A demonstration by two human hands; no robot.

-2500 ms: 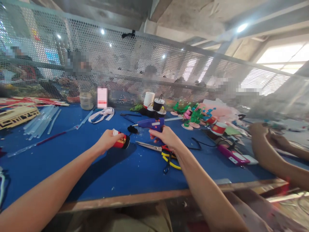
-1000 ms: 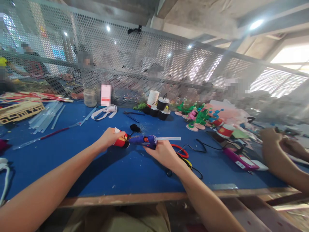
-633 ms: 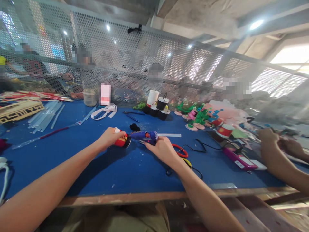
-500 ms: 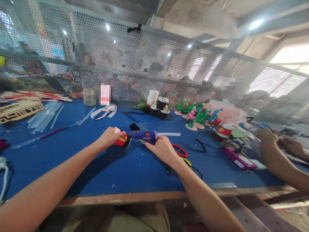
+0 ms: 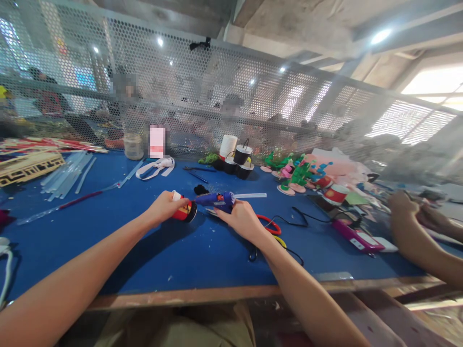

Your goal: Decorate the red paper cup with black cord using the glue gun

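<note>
My left hand [image 5: 164, 207] is closed round a small red cup-shaped craft piece [image 5: 183, 211] with a black base, held on its side just above the blue table [image 5: 152, 250]. My right hand [image 5: 241, 220] grips a blue hot-glue gun [image 5: 216, 200], laid nearly level, its nozzle pointing left at the black end of the red piece. A clear glue stick [image 5: 251, 195] sticks out of the gun's back to the right. A small black pompom [image 5: 201, 190] lies just behind the nozzle.
Red-handled scissors [image 5: 269, 226] and black cables lie right of my hand. Black and white cups [image 5: 237, 159], green foam figures [image 5: 294, 173], clear glue sticks [image 5: 67, 173], a pink device [image 5: 356, 236]. Another person's hands [image 5: 405, 212] work at the right. Mesh screen behind.
The glue gun, upright 2.5 s ago, now lies level with its nozzle brought to the red piece. Over the last second both hands have hardly shifted.
</note>
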